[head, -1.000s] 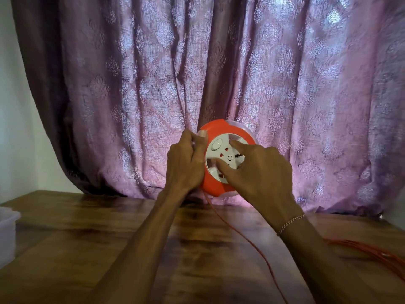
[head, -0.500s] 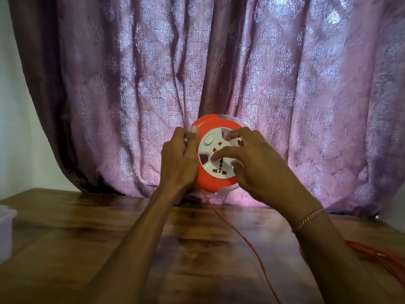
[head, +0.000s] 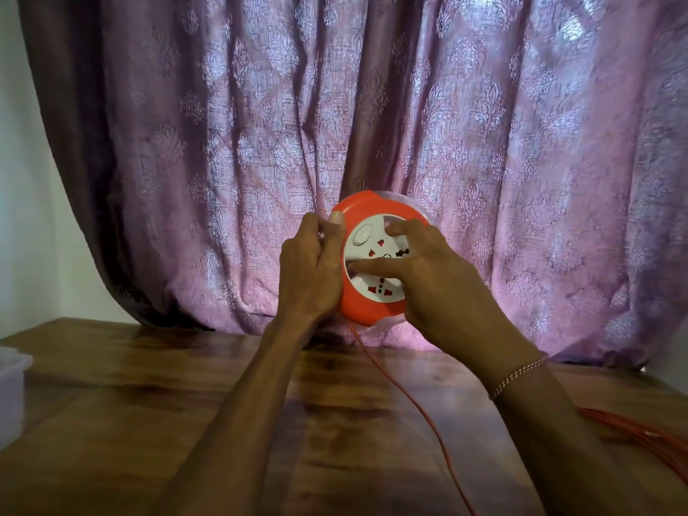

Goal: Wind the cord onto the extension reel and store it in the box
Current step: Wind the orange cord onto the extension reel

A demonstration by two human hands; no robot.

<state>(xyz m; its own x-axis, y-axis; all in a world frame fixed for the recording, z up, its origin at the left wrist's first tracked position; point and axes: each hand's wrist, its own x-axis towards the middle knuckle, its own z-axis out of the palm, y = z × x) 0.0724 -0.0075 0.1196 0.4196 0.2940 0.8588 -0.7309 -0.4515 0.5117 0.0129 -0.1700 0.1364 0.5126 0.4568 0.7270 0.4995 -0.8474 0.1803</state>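
I hold the round orange extension reel (head: 366,310) upright above the wooden table (head: 156,422), its white socket face towards me. My left hand (head: 309,270) grips the reel's left rim, thumb up along the edge. My right hand (head: 439,284) lies across the white face, with the thumb and a finger hooked into its recesses. A thin orange cord (head: 405,392) hangs from the reel's underside and runs down across the table towards me. More orange cord (head: 640,437) lies bunched at the right edge. The box (head: 11,389), a translucent white plastic one, shows at the far left.
A purple patterned curtain (head: 372,124) hangs right behind the reel and drapes onto the table's back edge. A pale wall (head: 22,202) shows at the left.
The white socket face has turned under my right hand, whose fingers have shifted on it. The reel and both hands sit a little higher than a second ago. My left hand keeps its grip.
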